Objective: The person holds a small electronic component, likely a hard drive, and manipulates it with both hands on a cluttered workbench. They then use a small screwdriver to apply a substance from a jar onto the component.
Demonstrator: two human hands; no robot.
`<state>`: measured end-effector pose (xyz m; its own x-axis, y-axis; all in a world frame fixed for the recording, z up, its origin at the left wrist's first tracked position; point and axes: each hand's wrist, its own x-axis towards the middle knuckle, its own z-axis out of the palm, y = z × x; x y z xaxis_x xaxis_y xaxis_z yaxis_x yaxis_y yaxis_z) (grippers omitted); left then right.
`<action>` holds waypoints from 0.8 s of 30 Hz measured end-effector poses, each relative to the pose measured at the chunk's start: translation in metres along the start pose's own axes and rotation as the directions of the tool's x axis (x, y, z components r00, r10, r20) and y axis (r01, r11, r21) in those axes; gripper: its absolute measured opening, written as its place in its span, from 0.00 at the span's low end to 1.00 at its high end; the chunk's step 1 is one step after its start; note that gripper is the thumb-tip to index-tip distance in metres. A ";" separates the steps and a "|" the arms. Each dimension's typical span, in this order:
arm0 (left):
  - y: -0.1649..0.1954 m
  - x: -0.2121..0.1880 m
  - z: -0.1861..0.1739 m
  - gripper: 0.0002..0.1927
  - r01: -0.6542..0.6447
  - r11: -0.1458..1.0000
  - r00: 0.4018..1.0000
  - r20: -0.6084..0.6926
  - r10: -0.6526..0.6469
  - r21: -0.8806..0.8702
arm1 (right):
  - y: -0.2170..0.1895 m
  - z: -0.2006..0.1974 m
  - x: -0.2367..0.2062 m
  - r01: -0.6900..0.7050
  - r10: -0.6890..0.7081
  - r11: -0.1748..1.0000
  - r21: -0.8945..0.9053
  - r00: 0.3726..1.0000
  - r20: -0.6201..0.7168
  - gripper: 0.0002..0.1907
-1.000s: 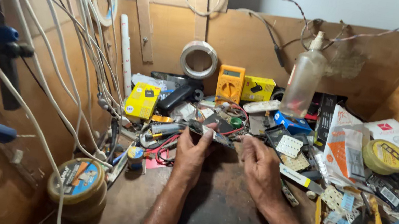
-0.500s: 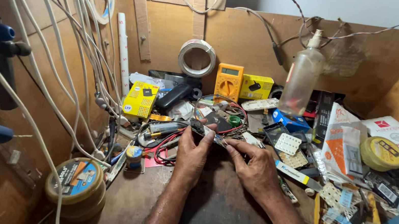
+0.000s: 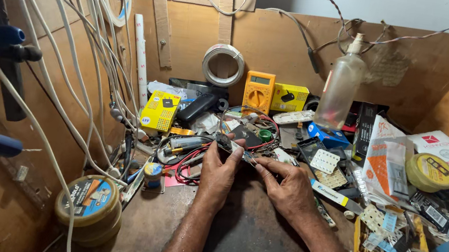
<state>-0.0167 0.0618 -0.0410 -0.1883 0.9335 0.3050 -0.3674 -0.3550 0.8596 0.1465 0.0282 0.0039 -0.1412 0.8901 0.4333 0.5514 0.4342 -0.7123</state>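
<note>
My left hand and my right hand meet over the dark middle of a cluttered workbench. Between the fingertips of both is a small dark electronic part with a bit of board, which the left hand grips from the left and the right hand pinches from the right. Red wires loop just left of the left hand. What the part is exactly, I cannot tell.
Behind the hands stand an orange multimeter, a yellow box, a clear spray bottle and a roll of white wire. A round tin sits front left, a yellow tray of parts front right. White cables hang at left.
Both hands have drawn closer together; the right hand moved left and now pinches the small part that the left hand was holding.
</note>
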 end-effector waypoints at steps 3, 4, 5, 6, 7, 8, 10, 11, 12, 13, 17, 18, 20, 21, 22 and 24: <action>-0.001 0.000 -0.001 0.23 0.027 0.999 1.000 -0.004 -0.027 -0.020 | -0.001 0.000 -0.001 0.047 -0.047 0.999 0.005 0.998 -0.032 0.12; -0.001 0.001 0.000 0.22 0.023 1.000 1.000 -0.004 -0.023 -0.005 | -0.002 -0.001 -0.001 0.065 -0.065 0.998 -0.006 0.997 -0.030 0.12; -0.001 0.001 0.000 0.22 0.021 1.000 1.000 -0.004 -0.021 0.009 | -0.003 -0.001 -0.001 0.082 -0.083 0.996 -0.017 0.996 -0.028 0.12; -0.001 0.000 -0.001 0.22 0.020 0.999 1.000 -0.006 -0.020 0.025 | -0.003 -0.001 -0.002 0.099 -0.100 0.995 -0.026 0.995 -0.024 0.12; -0.001 0.000 0.000 0.23 0.019 1.000 1.000 -0.014 -0.019 0.019 | -0.004 -0.001 -0.002 0.106 -0.108 0.993 -0.046 0.994 -0.029 0.12; -0.001 0.001 0.001 0.23 0.020 1.000 1.000 -0.021 -0.019 0.013 | -0.005 0.000 -0.003 0.113 -0.115 0.991 -0.066 0.993 -0.035 0.12; -0.001 0.000 0.003 0.23 0.020 0.999 0.999 -0.039 -0.018 0.048 | -0.007 0.000 -0.006 0.135 -0.143 0.983 -0.123 0.988 -0.055 0.12; 0.000 0.000 0.004 0.23 0.018 0.996 0.999 -0.050 -0.013 0.091 | -0.008 0.001 -0.008 0.152 -0.165 0.975 -0.159 0.984 -0.070 0.12; 0.000 0.000 0.005 0.22 0.015 0.991 0.998 -0.060 -0.007 0.134 | -0.009 0.002 -0.008 0.170 -0.189 0.966 -0.195 0.978 -0.086 0.12; 0.000 -0.001 0.006 0.23 0.020 0.994 0.998 -0.067 -0.012 0.110 | -0.010 0.002 -0.010 0.221 -0.249 0.948 -0.230 0.963 -0.102 0.12; -0.001 -0.002 0.009 0.24 0.003 0.994 0.996 -0.093 0.007 0.106 | -0.014 0.003 -0.012 0.307 -0.364 0.893 -0.329 0.923 -0.124 0.12; -0.001 -0.002 0.009 0.24 -0.013 0.992 0.995 -0.096 0.025 0.128 | -0.015 0.003 -0.012 0.304 -0.364 0.889 -0.343 0.923 -0.125 0.13; -0.002 -0.002 0.009 0.24 -0.042 0.981 0.992 -0.112 0.064 0.189 | -0.016 0.003 -0.014 0.305 -0.371 0.871 -0.385 0.922 -0.108 0.13; -0.002 -0.002 0.009 0.24 -0.056 0.974 0.989 -0.119 0.083 0.220 | -0.017 0.003 -0.014 0.305 -0.374 0.862 -0.404 0.922 -0.100 0.13; -0.003 -0.003 0.008 0.24 -0.053 0.973 0.989 -0.121 0.081 0.225 | -0.017 0.003 -0.014 0.302 -0.376 0.858 -0.416 0.920 -0.108 0.12; -0.005 -0.003 0.010 0.24 -0.047 0.971 0.989 -0.124 0.078 0.234 | -0.018 0.003 -0.014 0.294 -0.381 0.848 -0.440 0.916 -0.122 0.12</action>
<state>-0.0057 0.0609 -0.0421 -0.3282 0.8896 0.3176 -0.1353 -0.3770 0.9163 0.1367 0.0087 0.0091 -0.2394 0.6334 0.7359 0.7883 0.5693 -0.2335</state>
